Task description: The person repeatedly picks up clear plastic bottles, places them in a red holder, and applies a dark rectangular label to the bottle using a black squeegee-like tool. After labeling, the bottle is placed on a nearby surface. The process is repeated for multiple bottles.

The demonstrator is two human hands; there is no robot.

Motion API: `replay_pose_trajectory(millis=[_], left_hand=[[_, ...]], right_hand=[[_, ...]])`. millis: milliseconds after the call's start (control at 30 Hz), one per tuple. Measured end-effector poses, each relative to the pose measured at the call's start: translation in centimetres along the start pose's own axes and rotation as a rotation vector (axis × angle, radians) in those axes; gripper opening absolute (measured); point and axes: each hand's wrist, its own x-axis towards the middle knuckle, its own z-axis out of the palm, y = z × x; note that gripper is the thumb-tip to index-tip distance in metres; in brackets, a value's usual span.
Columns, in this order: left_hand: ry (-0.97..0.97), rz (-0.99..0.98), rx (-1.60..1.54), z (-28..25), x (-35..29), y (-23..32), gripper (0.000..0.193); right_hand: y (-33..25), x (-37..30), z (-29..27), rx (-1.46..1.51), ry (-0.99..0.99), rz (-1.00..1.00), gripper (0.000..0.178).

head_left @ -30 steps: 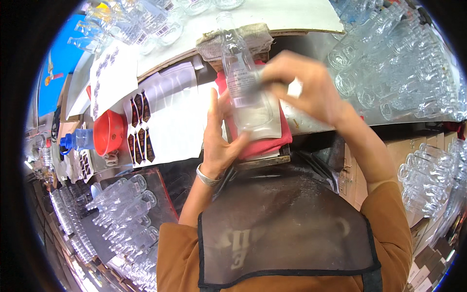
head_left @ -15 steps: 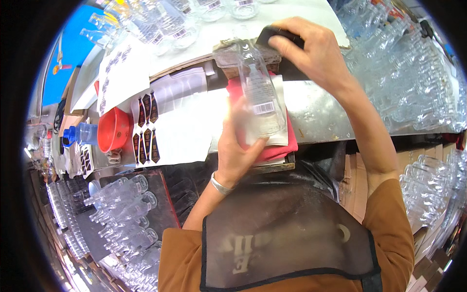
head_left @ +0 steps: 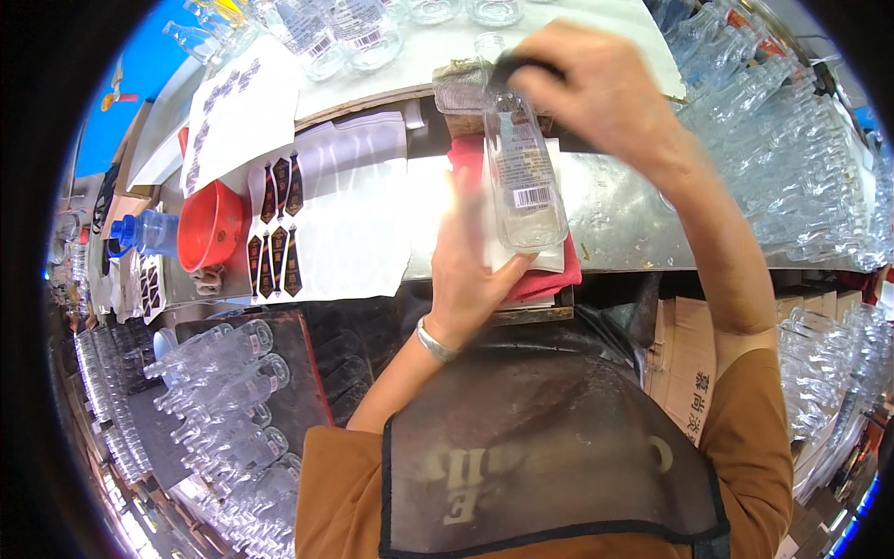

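Observation:
A clear glass bottle with printed text and a barcode lies with its neck away from me on white and red cloths. Its neck rests on a cloth-wrapped block. My right hand, blurred, grips a black pad against the bottle's neck and shoulder. At the bottle's base is the thumb of my left hand. The left fingers stretch along the bottle's left side, spread from the thumb and partly smeared by motion.
Sheets of dark tie-shaped labels lie left of the bottle, beside a red bowl and a blue-capped bottle. Glass bottles crowd the back table, the right side and the lower left.
The black pad in my right hand has come down and left onto the bottle's shoulder. The whole view has shifted slightly. My left hand stays beside the bottle's base.

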Motion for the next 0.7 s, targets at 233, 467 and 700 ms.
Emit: replay_pose_trajectory(millis=[233,467,700], left_hand=[[-0.149,0.032,-0.270,-2.2,0.6,-1.1,0.105],[-0.064,-0.481,-0.689,-1.5,7.4,-0.5,0.060],[-0.108,-0.330,-0.726,-0.4,7.4,4.8,0.049]], right_hand=[[-1.8,-6.9,0.3,0.280,-0.171,-0.216,0.024],[3.4,-4.0,-0.3,0.786,0.295,0.375,0.026],[2.2,-2.7,-1.7,0.688,0.030,0.430,0.042]])
